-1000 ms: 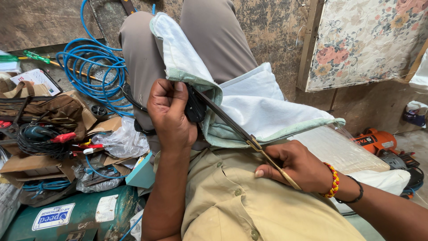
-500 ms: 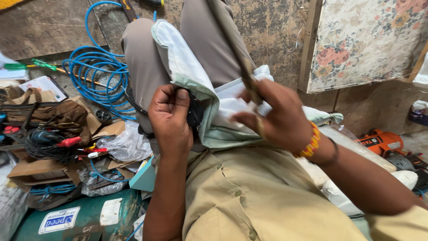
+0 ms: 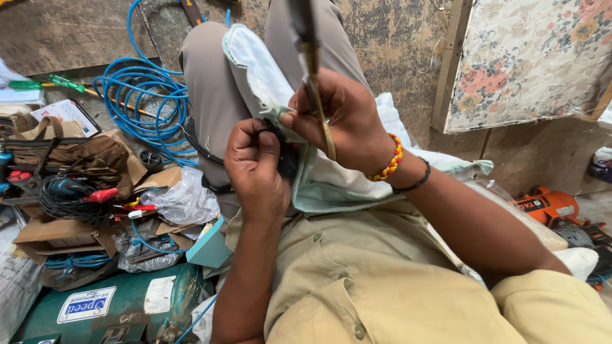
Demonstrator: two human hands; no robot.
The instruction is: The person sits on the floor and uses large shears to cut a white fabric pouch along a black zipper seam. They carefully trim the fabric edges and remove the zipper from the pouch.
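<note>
I sit with my knees raised, and a pale white-and-green cloth (image 3: 255, 64) is draped over one leg. My left hand (image 3: 255, 169) is closed around a small black object (image 3: 288, 159) at the cloth's lower edge. My right hand (image 3: 341, 118), with a beaded bracelet on its wrist, pinches the cloth edge. It also grips a long thin brownish rod (image 3: 306, 32) that stands nearly upright and runs out of the top of the view. The two hands touch at the cloth. What the black object is stays hidden by my fingers.
A coiled blue hose (image 3: 137, 95) lies on the floor to the left, beside a brown tool bag (image 3: 76, 159) with cables and cardboard. A green compressor tank (image 3: 108, 306) sits at the lower left. An orange power tool (image 3: 548, 204) is at the right, and a floral panel (image 3: 529, 57) leans on the wall.
My right hand rose from beside my lap up to the cloth, swinging the rod from a low diagonal to nearly upright. My left hand stayed on the black object.
</note>
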